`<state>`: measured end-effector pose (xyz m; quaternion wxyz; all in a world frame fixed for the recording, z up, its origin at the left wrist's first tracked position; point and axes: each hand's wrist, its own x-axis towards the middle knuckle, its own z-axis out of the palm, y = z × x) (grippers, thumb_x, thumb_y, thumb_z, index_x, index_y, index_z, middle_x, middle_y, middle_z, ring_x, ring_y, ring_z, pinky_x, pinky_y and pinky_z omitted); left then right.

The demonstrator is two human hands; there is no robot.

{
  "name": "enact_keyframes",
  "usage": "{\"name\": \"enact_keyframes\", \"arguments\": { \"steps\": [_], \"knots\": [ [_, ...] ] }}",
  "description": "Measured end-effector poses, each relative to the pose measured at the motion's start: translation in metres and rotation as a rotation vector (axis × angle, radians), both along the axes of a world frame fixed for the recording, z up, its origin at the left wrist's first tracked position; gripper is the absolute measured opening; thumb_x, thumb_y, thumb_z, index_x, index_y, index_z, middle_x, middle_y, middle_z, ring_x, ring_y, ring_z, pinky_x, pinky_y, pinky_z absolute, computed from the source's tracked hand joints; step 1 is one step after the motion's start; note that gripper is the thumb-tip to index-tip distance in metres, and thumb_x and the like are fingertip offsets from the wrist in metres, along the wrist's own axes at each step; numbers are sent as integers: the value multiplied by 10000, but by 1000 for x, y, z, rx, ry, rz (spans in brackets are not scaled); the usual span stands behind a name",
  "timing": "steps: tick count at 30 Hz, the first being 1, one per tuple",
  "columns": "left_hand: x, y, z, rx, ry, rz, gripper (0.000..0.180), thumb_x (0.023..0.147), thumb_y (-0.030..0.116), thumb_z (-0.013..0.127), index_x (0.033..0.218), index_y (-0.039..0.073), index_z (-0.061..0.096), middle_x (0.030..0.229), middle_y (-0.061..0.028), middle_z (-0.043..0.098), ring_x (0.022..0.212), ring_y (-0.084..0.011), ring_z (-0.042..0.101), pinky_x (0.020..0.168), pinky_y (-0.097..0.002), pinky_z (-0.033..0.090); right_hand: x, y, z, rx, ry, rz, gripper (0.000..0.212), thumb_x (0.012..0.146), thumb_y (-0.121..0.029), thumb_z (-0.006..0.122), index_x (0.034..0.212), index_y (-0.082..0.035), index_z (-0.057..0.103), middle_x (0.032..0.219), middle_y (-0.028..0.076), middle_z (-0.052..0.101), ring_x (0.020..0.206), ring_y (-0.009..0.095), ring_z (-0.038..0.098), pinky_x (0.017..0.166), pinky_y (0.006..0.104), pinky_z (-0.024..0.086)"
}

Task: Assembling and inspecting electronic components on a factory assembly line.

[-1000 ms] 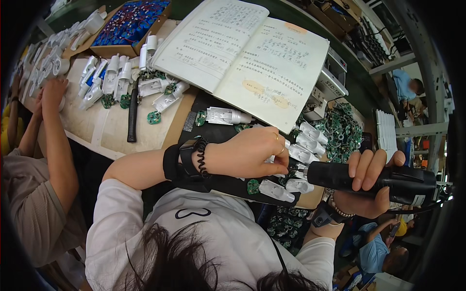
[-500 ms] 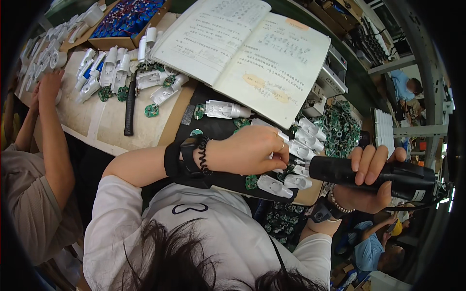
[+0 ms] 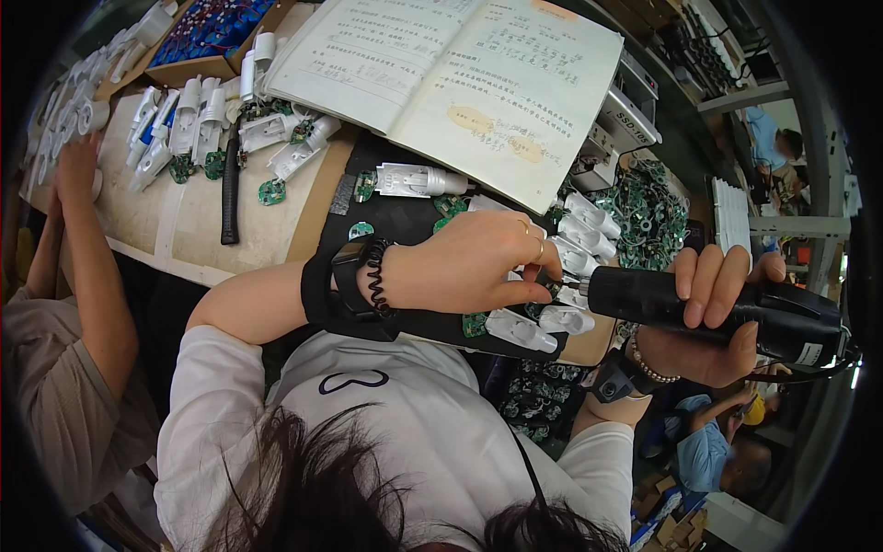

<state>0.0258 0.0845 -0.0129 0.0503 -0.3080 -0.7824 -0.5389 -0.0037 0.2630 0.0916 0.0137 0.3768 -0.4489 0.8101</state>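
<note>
My right hand [image 3: 713,308] grips a black electric screwdriver [image 3: 630,296] lying almost level, its metal bit pointing left. At the bit's tip, the fingers of my left hand [image 3: 469,262] are pinched together; what they hold is hidden behind them. White plastic housings [image 3: 520,329] with small green circuit boards [image 3: 475,325] lie about both hands on a black mat [image 3: 345,241]. Another white housing [image 3: 418,179], with a board at its left end, lies beyond my left hand.
An open book [image 3: 515,101] lies across the far part of the table. Green boards are heaped [image 3: 648,216] at right. Toward the left are a black-handled tool [image 3: 230,193], more housings, and a box of blue parts [image 3: 216,37]. Another person's arm [image 3: 78,212] reaches in there.
The whole view has shifted slightly, with the book and table now higher and further left. My left fingers stay pinched by the bit, and my right hand keeps hold of the screwdriver.
</note>
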Motion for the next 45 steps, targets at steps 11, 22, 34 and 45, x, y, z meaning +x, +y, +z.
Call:
{"name": "enact_keyframes", "arguments": {
  "steps": [11, 22, 34, 45],
  "knots": [
    [1, 0, -2, 34, 92, 30, 114, 750, 195, 696, 751, 85, 666, 698, -22, 592, 752, -209, 570, 655, -339, 457, -2, 14, 2, 4, 18, 70, 529, 792, -216, 619, 1237, -99, 358, 716, 22, 486, 583, 124, 473, 635, 284, 396],
    [2, 3, -1, -27, 187, 94, 116, 702, 197, 717, 714, 94, 666, 679, -18, 586, 719, -209, 575, 617, -336, 460, 1, 12, 0, 54, 67, 102, 514, 812, -222, 622, 1231, -110, 348, 738, 31, 499, 604, 139, 494, 638, 291, 397],
    [5, 3, -1, -68, 244, 165, 148, 680, 153, 756, 754, 103, 639, 711, 0, 586, 697, -200, 557, 592, -316, 440, 3, 8, -7, 74, 79, 26, 537, 813, -232, 615, 1261, -109, 344, 720, 33, 497, 580, 140, 483, 615, 288, 400],
    [44, -35, 1, -370, 258, 252, 304, 682, 147, 741, 954, 70, 629, 895, -65, 585, 811, -237, 566, 711, -338, 459, 0, 40, -9, 205, 155, -155, 558, 818, -256, 578, 1293, -93, 334, 703, 30, 484, 545, 130, 455, 598, 300, 397]
  ]
}}
